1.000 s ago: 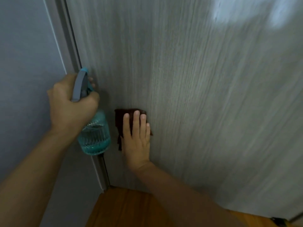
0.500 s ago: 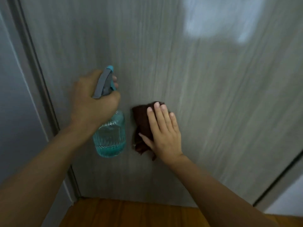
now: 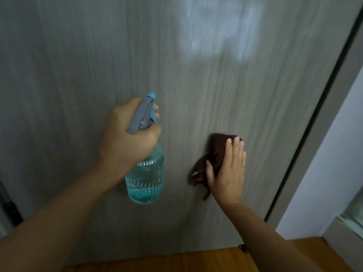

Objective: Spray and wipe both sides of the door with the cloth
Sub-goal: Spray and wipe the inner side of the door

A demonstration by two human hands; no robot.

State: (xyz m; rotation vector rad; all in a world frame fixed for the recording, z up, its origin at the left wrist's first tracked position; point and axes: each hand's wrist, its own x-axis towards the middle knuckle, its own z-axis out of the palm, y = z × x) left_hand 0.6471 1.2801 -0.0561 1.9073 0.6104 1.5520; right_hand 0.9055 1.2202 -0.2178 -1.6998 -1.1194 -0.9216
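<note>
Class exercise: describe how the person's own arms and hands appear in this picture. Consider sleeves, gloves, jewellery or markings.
Both forearms are bare to the frame's edge, with no sleeves in view. The left hand and right hand wear no gloves, rings, watch or bracelets. Fingernails are short and unpainted.

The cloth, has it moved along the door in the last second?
Yes. The cloth, pressed flat by the right hand, has travelled across the door from its left edge toward the dark gap at its right edge.
</note>
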